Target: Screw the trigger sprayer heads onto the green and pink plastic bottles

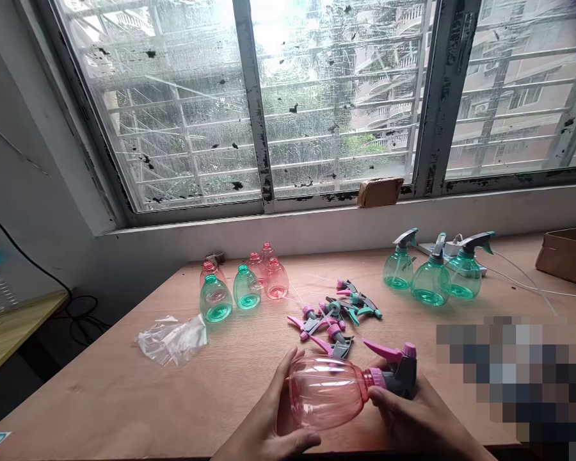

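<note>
A pink see-through spray bottle point(324, 390) lies on its side between my hands, low in the middle of the view. My left hand point(269, 416) wraps around its round body. My right hand point(408, 410) grips the grey and pink trigger head point(396, 370) at the bottle's neck. Just beyond them on the wooden table point(125, 397) lies a pile of several loose trigger heads point(333, 317), pink and teal.
Several headless bottles point(242, 288), teal and pink, stand at the middle left. Three teal bottles with heads point(432, 272) stand at the right, in front of a power strip. A crumpled plastic bag point(173, 339) lies left. A cardboard box point(569, 253) sits far right.
</note>
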`<state>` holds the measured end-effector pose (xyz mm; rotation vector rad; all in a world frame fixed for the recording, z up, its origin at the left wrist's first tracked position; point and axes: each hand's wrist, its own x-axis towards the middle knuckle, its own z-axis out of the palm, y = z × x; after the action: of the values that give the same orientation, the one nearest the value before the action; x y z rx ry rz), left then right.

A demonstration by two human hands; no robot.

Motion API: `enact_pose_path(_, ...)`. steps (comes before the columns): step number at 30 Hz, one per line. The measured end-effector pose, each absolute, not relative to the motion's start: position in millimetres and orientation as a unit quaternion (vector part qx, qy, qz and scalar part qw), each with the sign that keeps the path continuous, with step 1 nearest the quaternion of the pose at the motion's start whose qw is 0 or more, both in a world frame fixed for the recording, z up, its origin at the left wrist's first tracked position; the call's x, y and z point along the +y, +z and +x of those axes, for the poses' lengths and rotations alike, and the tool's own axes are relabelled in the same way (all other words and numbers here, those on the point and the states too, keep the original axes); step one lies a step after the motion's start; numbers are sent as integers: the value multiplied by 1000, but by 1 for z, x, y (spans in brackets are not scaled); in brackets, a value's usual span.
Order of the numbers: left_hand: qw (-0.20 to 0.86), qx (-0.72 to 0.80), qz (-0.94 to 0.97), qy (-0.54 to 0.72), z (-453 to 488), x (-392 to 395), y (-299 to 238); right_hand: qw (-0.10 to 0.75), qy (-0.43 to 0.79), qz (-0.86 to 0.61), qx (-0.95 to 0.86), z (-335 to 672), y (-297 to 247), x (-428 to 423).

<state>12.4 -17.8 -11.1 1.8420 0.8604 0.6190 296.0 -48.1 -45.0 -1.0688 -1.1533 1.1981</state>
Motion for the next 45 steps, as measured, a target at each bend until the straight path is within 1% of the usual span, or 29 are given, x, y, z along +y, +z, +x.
enact_pose_path(8, 519, 340, 731, 283, 10, -14, -12, 533, 500, -456, -508, 296, -46, -50)
enact_pose_path(16, 550, 356, 704, 275, 12, -15, -8, 541, 500, -440, -514, 297, -42, -49)
enact_pose_path(25, 509, 381, 727, 260, 14, -19, -5, 538, 506, -448, -504, 297, -43, -50)
enact_pose_path(29, 521, 372, 722, 261, 13, -18, -3, 536, 514, -450, -497, 297, -46, -49)
enact_pose_path(34, 527, 398, 699, 274, 16, -17, 1, 533, 515, -446, -502, 296, -43, -50)
enact_pose_path(39, 529, 381, 707, 273, 19, -16, 2, 537, 523, -433, -501, 296, -43, -49)
enact_pose_path(45, 532, 384, 698, 286, 17, -14, -2, 530, 523, -450, -493, 296, -49, -48)
